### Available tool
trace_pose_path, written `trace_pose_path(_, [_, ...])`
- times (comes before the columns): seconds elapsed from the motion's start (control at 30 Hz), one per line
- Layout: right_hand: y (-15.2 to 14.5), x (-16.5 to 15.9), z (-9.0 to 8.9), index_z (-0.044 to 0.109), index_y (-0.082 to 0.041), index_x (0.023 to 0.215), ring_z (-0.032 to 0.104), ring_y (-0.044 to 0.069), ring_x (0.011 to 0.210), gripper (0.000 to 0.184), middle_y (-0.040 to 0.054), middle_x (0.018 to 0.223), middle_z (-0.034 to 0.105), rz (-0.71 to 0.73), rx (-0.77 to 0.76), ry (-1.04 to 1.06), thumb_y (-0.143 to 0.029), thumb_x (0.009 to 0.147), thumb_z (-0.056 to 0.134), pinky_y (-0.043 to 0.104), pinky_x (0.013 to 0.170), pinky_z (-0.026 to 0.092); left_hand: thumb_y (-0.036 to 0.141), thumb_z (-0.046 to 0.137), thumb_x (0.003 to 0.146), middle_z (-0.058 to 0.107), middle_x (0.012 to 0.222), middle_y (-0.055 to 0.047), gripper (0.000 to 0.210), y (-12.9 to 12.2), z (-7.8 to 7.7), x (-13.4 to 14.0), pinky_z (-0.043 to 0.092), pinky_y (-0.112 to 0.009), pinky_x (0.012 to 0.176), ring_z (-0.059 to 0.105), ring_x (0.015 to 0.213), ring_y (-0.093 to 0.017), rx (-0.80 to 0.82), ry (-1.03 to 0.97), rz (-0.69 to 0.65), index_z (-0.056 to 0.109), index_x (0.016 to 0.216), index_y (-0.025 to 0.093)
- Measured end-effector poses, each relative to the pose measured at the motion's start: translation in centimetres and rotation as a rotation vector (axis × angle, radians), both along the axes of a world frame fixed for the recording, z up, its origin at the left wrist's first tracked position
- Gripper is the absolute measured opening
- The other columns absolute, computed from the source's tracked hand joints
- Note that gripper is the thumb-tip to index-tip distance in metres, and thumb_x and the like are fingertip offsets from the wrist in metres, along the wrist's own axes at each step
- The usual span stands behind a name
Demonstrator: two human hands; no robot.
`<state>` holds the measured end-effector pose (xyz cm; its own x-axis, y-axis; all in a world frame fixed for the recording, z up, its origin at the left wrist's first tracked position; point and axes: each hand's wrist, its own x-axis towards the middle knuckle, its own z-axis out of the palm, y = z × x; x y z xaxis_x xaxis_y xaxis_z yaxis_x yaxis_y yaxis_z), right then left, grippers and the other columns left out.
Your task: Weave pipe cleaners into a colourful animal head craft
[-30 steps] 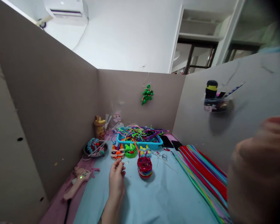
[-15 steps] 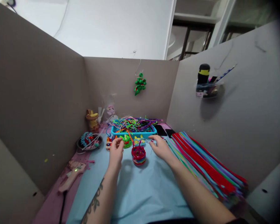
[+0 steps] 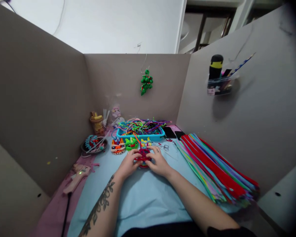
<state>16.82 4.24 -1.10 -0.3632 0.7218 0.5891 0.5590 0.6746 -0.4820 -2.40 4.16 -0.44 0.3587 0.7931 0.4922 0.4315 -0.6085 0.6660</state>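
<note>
A small round basket (image 3: 143, 154) made of pipe cleaners, crimson at the top with rainbow bands lower down, stands on the blue cloth (image 3: 148, 204) in front of me. My left hand (image 3: 129, 162) is closed on its left side, and my right hand (image 3: 160, 162) holds it from the right, fingers curled over the rim. Between them they hide much of its wall. Just behind sit an orange and white pipe-cleaner figure (image 3: 118, 147), a green one (image 3: 131, 144) and a yellow and blue one (image 3: 146, 143), partly covered by my fingers. Scissors (image 3: 165, 147) lie beyond my right hand.
A blue tray (image 3: 141, 138) heaped with pipe-cleaner pieces stands behind. Long pipe cleaners (image 3: 214, 168) lie in a bundle at right. On the left are a dark bowl (image 3: 99, 150) and a pink glue gun (image 3: 76, 181). Grey partitions (image 3: 135, 98) enclose the table.
Both hands, earlier held apart in the air on either side of the basket, have come inward and closed on it. The view has shifted slightly.
</note>
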Motion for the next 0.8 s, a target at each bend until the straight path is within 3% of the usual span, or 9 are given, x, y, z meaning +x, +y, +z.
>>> trace_pose_path(0.17, [0.1,-0.7,-0.4,0.064,-0.02,0.07,0.035,0.026,0.123,0.006,0.008,0.126,0.044,-0.076,-0.085,0.094,-0.023,0.074,0.061,0.043,0.103,0.029,0.024,0.066,0.072,0.062,0.098,-0.007,0.016,-0.4,0.2,0.6,0.041,-0.035,0.087,0.055,0.097,-0.022,0.097,0.055,0.031,0.067,0.088,0.024])
trace_pose_path(0.3, [0.2,-0.7,-0.6,0.065,-0.02,0.07,0.036,0.026,0.121,0.007,0.0081,0.122,0.046,-0.11,-0.065,0.118,-0.021,0.074,0.06,0.043,0.103,0.028,0.025,0.061,0.077,0.062,0.099,-0.006,0.012,-0.8,0.7,0.6,0.042,-0.033,0.086,0.055,0.097,-0.021,0.148,0.078,0.044,0.066,0.087,0.023])
trace_pose_path(0.6, [0.4,-0.6,-0.9,0.066,-0.021,0.069,0.039,0.025,0.116,0.008,0.0069,0.119,0.046,-0.015,-0.031,0.123,-0.021,0.074,0.06,0.042,0.1,0.03,0.022,0.049,0.085,0.062,0.091,-0.005,0.016,-0.2,0.2,0.4,0.043,-0.03,0.076,0.054,0.085,-0.018,0.263,0.364,0.118,0.066,0.085,0.021])
trace_pose_path(0.8, [0.8,-1.2,-1.2,0.066,-0.02,0.074,0.043,0.024,0.113,0.006,0.007,0.115,0.048,-0.048,-0.217,0.286,-0.019,0.07,0.061,0.04,0.1,0.031,0.022,0.045,0.087,0.06,0.085,-0.005,0.019,-0.3,0.0,1.2,0.042,-0.026,0.071,0.054,0.081,-0.016,0.235,0.419,0.144,0.063,0.084,0.019])
